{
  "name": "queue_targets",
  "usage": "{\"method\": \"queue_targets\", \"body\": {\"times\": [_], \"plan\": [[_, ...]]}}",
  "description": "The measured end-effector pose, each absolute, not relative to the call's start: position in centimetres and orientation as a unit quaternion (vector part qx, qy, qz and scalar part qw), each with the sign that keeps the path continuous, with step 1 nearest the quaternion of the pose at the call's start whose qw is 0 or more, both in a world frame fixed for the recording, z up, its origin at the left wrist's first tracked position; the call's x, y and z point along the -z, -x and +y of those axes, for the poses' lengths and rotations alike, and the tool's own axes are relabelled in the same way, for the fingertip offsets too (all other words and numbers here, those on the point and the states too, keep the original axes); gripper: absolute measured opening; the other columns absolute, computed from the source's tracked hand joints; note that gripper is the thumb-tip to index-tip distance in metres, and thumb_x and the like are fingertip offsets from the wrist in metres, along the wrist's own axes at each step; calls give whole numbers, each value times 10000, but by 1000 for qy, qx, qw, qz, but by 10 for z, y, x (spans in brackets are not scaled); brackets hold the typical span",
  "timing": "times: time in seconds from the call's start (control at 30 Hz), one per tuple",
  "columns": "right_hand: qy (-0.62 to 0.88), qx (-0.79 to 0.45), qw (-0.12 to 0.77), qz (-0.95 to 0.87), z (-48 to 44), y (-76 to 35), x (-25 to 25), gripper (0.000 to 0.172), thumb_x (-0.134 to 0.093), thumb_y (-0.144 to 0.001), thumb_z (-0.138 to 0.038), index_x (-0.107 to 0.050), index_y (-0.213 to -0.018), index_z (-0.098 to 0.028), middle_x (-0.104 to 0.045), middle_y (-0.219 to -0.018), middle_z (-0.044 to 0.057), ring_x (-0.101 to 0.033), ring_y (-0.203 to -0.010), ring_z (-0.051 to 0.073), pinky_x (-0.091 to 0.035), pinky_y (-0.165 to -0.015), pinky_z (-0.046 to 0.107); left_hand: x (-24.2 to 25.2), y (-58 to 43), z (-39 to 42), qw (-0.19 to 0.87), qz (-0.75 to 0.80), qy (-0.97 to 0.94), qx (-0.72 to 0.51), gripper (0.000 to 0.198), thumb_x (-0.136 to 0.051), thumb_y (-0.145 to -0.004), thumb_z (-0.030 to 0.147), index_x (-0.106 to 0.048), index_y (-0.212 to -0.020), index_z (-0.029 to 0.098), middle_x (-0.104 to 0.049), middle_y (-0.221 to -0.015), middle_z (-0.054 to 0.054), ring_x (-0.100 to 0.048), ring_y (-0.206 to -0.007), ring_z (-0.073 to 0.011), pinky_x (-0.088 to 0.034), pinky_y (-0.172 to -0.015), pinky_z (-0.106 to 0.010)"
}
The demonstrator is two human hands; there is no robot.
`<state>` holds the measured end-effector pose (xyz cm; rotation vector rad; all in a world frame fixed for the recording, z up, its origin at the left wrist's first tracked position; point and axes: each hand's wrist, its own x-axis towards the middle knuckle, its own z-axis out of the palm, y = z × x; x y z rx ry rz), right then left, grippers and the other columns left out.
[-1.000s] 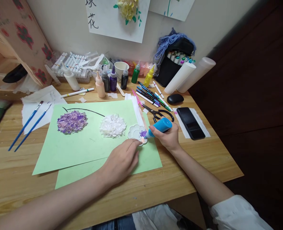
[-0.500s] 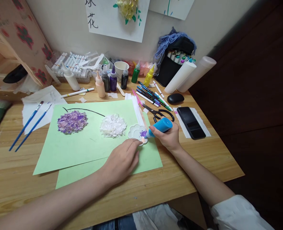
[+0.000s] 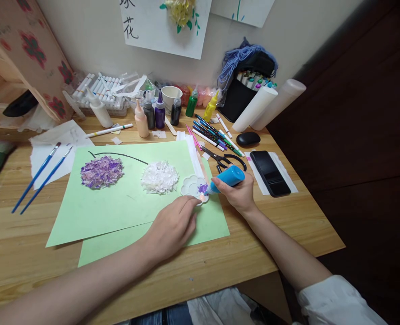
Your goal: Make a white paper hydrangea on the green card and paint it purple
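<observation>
My right hand [image 3: 241, 195] is wrapped round a blue paint bottle [image 3: 229, 177], tilted with its nozzle down at the right side of a white flower-shaped paint palette [image 3: 189, 185]. Purple and peach paint lie in the palette's wells. With its fingertips, my left hand [image 3: 173, 223] grips the palette's near edge; the thumb is hidden. Beneath are overlapping green sheets [image 3: 125, 210]. On the upper sheet sit a ruffled purple flower [image 3: 102, 172] and a ruffled white flower [image 3: 160, 177], with a dark curved line running between them.
Paint bottles [image 3: 159, 113] and a paper cup [image 3: 171, 95] stand along the wall. Pens [image 3: 211, 134], black-handled scissors [image 3: 225, 158], a mouse [image 3: 248, 139] and a phone [image 3: 270, 173] lie on the right. Two blue paintbrushes [image 3: 46, 178] rest on white paper at left.
</observation>
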<state>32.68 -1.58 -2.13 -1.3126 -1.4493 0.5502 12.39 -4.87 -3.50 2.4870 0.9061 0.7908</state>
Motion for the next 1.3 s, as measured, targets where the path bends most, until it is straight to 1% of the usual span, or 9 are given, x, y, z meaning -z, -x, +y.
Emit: {"method": "queue_targets", "body": {"times": [0.1, 0.27, 0.4, 0.97, 1.1, 1.2, 1.3], "plan": [[545, -235, 528, -607, -16, -327, 21, 417, -790, -674, -371, -480, -450, -204, -479, -454, -41, -417, -431, 103, -376, -431, 268, 35, -124, -49, 187, 322, -884, -283, 312, -433, -887, 88, -458, -1192, 148, -654, -1057, -111, -645, -977, -222, -557, -811, -341], [558, -235, 535, -589, -15, -326, 20, 504, -828, -614, -443, -422, -428, -208, -425, -452, -52, -378, -432, 92, -358, -417, 259, 36, -123, -50, 187, 321, -884, -285, 325, -435, -879, 76, -454, -1196, 144, -652, -1063, -113, -643, -978, -224, -558, -813, -343], [556, -237, 540, -586, -15, -325, 19, 535, -836, -592, -471, -399, -431, -208, -403, -453, -61, -359, -429, 83, -345, -410, 249, 36, -123, -49, 192, 323, -884, -278, 326, -436, -876, 73, -456, -1195, 142, -652, -1062, -112, -643, -974, -227, -561, -808, -349], [550, -231, 543, -591, -15, -326, 21, 514, -824, -630, -378, -376, -447, -204, -372, -461, -72, -336, -431, 71, -317, -415, 238, 36, -123, -49, 186, 319, -888, -275, 330, -427, -874, 72, -457, -1197, 137, -649, -1068, -115, -643, -986, -231, -560, -816, -346], [550, -231, 549, -585, -15, -327, 21, 471, -800, -650, -361, -395, -466, -207, -400, -468, -70, -358, -426, 74, -348, -421, 241, 36, -123, -49, 185, 319, -887, -278, 334, -431, -870, 68, -460, -1196, 131, -649, -1068, -118, -643, -984, -233, -560, -815, -347], [545, -231, 554, -586, -15, -327, 22, 411, -767, -682, -309, -419, -488, -206, -420, -473, -69, -373, -421, 75, -363, -427, 243, 37, -123, -49, 186, 319, -887, -279, 333, -429, -869, 67, -462, -1194, 132, -650, -1069, -117, -643, -986, -232, -560, -820, -348], [542, -227, 555, -589, -15, -327, 23, 390, -762, -683, -271, -431, -489, -204, -432, -473, -69, -387, -422, 77, -367, -432, 245, 36, -124, -50, 187, 319, -886, -278, 333, -430, -868, 68, -463, -1193, 134, -650, -1070, -115, -643, -988, -232, -560, -823, -348]]}}
